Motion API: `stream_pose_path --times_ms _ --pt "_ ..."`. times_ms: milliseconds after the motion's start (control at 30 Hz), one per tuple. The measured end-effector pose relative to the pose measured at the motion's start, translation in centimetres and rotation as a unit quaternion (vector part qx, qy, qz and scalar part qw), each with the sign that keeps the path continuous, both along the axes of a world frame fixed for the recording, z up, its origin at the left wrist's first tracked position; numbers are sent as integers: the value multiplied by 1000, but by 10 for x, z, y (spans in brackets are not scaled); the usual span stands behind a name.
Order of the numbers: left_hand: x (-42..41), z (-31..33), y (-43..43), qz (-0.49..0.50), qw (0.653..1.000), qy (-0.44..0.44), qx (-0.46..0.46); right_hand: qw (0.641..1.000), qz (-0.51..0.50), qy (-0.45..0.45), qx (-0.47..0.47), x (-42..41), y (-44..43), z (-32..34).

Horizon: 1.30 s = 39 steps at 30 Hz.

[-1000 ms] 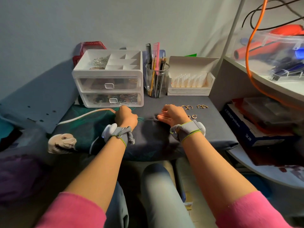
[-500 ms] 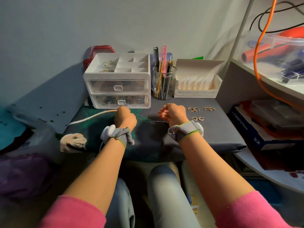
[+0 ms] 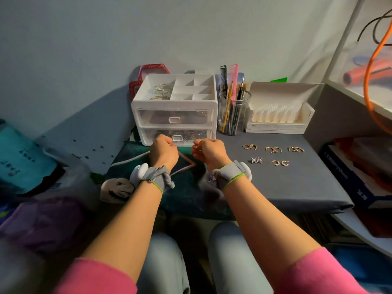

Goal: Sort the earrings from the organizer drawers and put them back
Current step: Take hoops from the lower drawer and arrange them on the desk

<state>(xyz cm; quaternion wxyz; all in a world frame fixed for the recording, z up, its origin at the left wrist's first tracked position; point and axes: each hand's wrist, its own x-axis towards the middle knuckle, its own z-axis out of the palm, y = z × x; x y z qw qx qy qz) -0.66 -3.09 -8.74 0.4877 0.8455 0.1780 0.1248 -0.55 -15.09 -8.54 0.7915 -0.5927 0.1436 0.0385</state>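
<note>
Left hand (image 3: 163,150): your fingers are curled into a loose fist, knuckles up, right in front of the lower drawer. I cannot tell whether they pinch anything, because the palm side is hidden.
Right hand (image 3: 209,151): it is curled the same way, thumb tucked toward the fingers as if around something small, but nothing shows in it.
Lower drawer (image 3: 197,135): it is pushed in, with jumbled jewellery visible through its clear front. Your hands sit either side of its pull, probably because this is the drawer you are working from.
Upper drawer (image 3: 157,118): it is also pushed in and looks nearly bare, apart from a little at its right end.
Organizer (image 3: 135,102): it stands at the back of the pad, and its open top tray holds bangle-like pieces in the left compartment.
Earrings (image 3: 273,149): five pairs lie on the grey pad to your right, three in a back row and two in front. Each earring is touching or just beside its mate and well apart from the next pair, which keeps the matches easy to read.
Grey pad (image 3: 286,187): it is flat and dark, so small gold pieces stand out and do not roll.
Stage: sorting seems under way, and the return to the drawers has not yet started.
</note>
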Motion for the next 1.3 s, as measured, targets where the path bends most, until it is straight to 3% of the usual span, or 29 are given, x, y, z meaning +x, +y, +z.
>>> stream_pose_path --times_ms 133,433,667,900,1300 --pt "9 -2 3 -12 1000 -6 -18 998 7 1 -54 8 10 -7" --pt "24 -10 2 -39 998 -17 -36 996 44 -16 -74 17 19 -8" --pt "26 -11 5 -40 999 -14 -13 995 93 -11 -25 14 22 -3" --pt "23 -11 12 -67 998 -8 -1 992 89 -34 -80 17 32 -11" --pt "31 -13 13 -66 998 -11 -1 993 64 -32 -92 30 39 -18"
